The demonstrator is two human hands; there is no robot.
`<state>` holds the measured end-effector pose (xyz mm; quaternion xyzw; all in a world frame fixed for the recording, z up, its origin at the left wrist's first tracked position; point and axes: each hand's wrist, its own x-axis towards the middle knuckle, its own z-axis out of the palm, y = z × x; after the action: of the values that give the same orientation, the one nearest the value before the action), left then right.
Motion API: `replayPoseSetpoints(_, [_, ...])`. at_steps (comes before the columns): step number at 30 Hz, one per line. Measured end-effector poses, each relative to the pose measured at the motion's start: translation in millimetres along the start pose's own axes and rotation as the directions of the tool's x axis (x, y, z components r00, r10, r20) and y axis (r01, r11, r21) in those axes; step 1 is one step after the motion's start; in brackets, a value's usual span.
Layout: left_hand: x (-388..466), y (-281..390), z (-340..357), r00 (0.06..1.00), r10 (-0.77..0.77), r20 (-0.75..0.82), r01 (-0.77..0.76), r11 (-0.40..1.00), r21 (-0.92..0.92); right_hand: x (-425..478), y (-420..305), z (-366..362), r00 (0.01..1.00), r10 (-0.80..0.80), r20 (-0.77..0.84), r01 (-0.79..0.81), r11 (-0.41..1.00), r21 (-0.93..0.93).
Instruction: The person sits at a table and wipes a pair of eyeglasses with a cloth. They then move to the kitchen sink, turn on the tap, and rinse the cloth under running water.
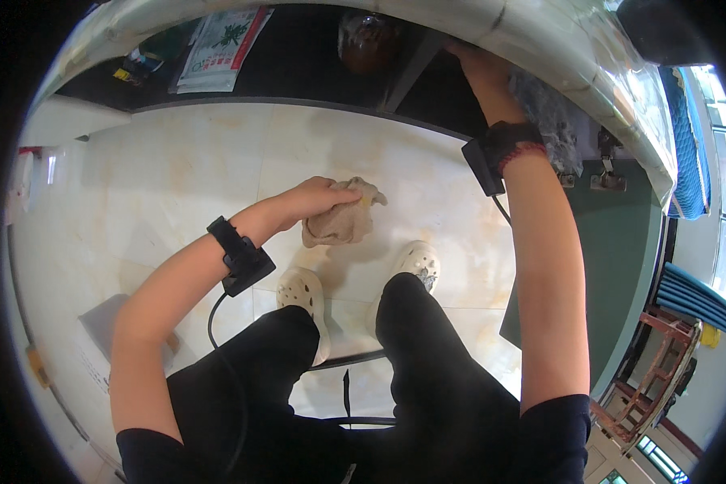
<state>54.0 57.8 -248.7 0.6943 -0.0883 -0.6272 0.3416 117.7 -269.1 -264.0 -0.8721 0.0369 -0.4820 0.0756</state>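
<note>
My left hand (322,198) is closed on a crumpled beige cloth (342,224), held over the tiled floor in front of my shoes. My right hand (481,69) reaches into a dark cabinet compartment below the covered tabletop, to the right of a divider (414,69). Its fingers are lost in shadow, so what they touch is hidden. Beside that wrist lies clear crinkled plastic (547,112). Left of the divider sits a round, dark reddish-brown thing in clear wrapping (369,45). Further left a white and red printed packet (221,51) lies on the dark shelf (290,72).
The plastic-covered tabletop edge (502,24) curves above the shelf. At my right hangs an open green cabinet door (611,254) with metal hinges (608,181). A grey object (100,320) is by my left elbow. A reddish ladder-like frame (656,375) stands at the far right.
</note>
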Motion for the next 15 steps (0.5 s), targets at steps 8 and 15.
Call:
replayPoseSetpoints(8, [3, -8, -1, 0.998, -0.059, 0.001, 0.059, 0.998, 0.019, -7, -20, 1, 0.994, -0.003, -0.114, 0.015, 0.994, 0.109])
replayPoseSetpoints(15, [-3, 0, 4, 0.996, -0.084, -0.006, 0.084, 0.996, 0.04, -9, -24, -22, 0.907, 0.251, 0.339, -0.286, 0.957, 0.057])
